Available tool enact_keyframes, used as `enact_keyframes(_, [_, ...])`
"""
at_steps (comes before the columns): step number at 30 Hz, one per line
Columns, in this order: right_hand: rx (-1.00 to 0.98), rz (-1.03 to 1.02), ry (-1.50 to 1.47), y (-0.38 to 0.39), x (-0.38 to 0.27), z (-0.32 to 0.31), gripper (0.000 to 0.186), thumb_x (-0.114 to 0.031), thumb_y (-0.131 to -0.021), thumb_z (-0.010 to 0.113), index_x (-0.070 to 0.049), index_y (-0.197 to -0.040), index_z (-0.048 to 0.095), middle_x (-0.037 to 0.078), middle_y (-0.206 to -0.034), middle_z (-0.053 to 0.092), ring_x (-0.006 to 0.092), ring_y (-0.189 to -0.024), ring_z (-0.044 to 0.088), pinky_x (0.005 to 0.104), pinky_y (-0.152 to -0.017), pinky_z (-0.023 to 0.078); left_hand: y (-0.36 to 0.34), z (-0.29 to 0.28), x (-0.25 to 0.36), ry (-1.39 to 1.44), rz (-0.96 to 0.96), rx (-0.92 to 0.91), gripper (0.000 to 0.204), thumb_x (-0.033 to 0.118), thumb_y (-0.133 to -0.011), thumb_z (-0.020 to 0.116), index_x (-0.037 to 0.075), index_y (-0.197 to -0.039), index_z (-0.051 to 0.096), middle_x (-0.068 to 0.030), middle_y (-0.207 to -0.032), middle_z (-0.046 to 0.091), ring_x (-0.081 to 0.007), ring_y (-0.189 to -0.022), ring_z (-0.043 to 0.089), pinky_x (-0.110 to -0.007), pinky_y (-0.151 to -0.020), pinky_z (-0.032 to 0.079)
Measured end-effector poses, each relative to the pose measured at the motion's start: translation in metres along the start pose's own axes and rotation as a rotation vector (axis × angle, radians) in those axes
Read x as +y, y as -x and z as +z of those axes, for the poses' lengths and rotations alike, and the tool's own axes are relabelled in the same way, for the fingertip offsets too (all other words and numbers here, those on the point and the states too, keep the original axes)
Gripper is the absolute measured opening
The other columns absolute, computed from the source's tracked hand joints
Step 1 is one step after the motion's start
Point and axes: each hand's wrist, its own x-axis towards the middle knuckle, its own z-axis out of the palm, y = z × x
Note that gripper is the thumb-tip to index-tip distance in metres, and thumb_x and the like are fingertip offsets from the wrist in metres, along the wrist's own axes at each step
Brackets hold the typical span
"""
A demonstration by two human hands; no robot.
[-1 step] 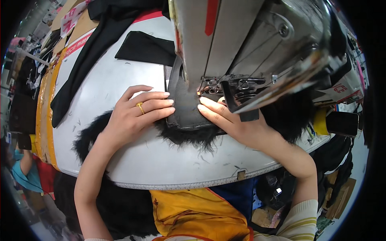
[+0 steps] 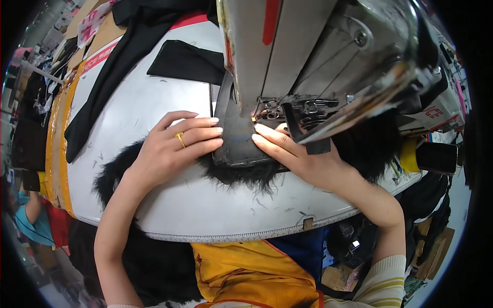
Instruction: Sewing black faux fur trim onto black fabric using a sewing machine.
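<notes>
Showing a dark grey panel (image 2: 236, 146) lying flat on a white table (image 2: 205, 213), under the head of a grey sewing machine (image 2: 292, 51), w/ black fur (image 2: 241, 175) poking out along the near edge. Looks thin & light, prob. soft but w/ some body, so apt to bend rather than break; fur prob. slippery & liable to creep. Best steadied w/ flat fingertips on either side, light downward pressure, clear of the small metal parts (image 2: 269, 109) around the needle area.

Resting w/ L hand (image 2: 172, 143) palm-down, fingers approx. straight & close together, pointing right, tips just over the panel's left edge; wearing a gold ring (image 2: 179, 138). Unclenched & flat there, w/ nothing visibly pinched.

Pressing w/ R hand (image 2: 308, 159) from the opposite side, fingers extended up-left, tips on the panel just beside the metal parts. Can't tell re: any pinch, w/ thumb area partly hidden behind the machine.

Bent at both elbows, w/ forearms rising from lower L & lower R, roughly framing the panel. Including also, beyond L hand, a flat black cloth piece (image 2: 187, 61) on the table.
</notes>
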Motion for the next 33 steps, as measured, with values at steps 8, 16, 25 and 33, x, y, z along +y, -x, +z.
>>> enact_keyframes(8, [0.011,-0.018,0.078,0.001,-0.004,0.000,0.044,-0.014,-0.080,0.057,-0.015,-0.123,0.061,0.001,-0.127,0.060,0.0130,-0.101,0.059,0.0290,-0.084,0.042,0.004,0.008,-0.001,-0.035,0.094,0.061,0.016,0.008,-0.073,0.063,0.005,-0.089,0.065,-0.0045,-0.096,0.066,-0.0194,-0.094,0.067,-0.032,-0.085,0.057])
enact_keyframes(16, [-0.104,0.014,0.278,0.015,0.026,-0.012,0.037,-0.016,-0.079,0.058,-0.020,-0.116,0.064,-0.005,-0.109,0.063,0.0144,-0.091,0.057,0.0290,-0.084,0.045,-0.012,0.023,0.001,-0.104,0.128,0.059,0.021,0.011,-0.074,0.062,0.009,-0.095,0.065,0.0019,-0.099,0.068,-0.0101,-0.083,0.065,-0.024,-0.067,0.053])
enact_keyframes(25, [-0.178,0.166,0.313,0.039,0.045,-0.007,0.025,-0.011,-0.074,0.057,-0.024,-0.094,0.065,-0.006,-0.080,0.052,0.0133,-0.072,0.056,0.0230,-0.067,0.047,-0.029,0.042,-0.009,-0.130,0.170,0.143,0.023,0.011,-0.072,0.064,0.012,-0.094,0.069,0.0061,-0.083,0.062,-0.0089,-0.067,0.055,-0.023,-0.061,0.046])
enact_keyframes(33, [-0.217,0.451,-0.052,0.042,0.041,-0.009,0.019,-0.010,-0.075,0.061,-0.012,-0.093,0.065,0.008,-0.091,0.064,0.0310,-0.086,0.063,0.0413,-0.070,0.054,-0.025,0.039,-0.012,-0.054,0.126,0.086,0.029,0.012,-0.071,0.063,0.012,-0.099,0.069,0.0021,-0.087,0.065,-0.0133,-0.069,0.059,-0.026,-0.062,0.048])
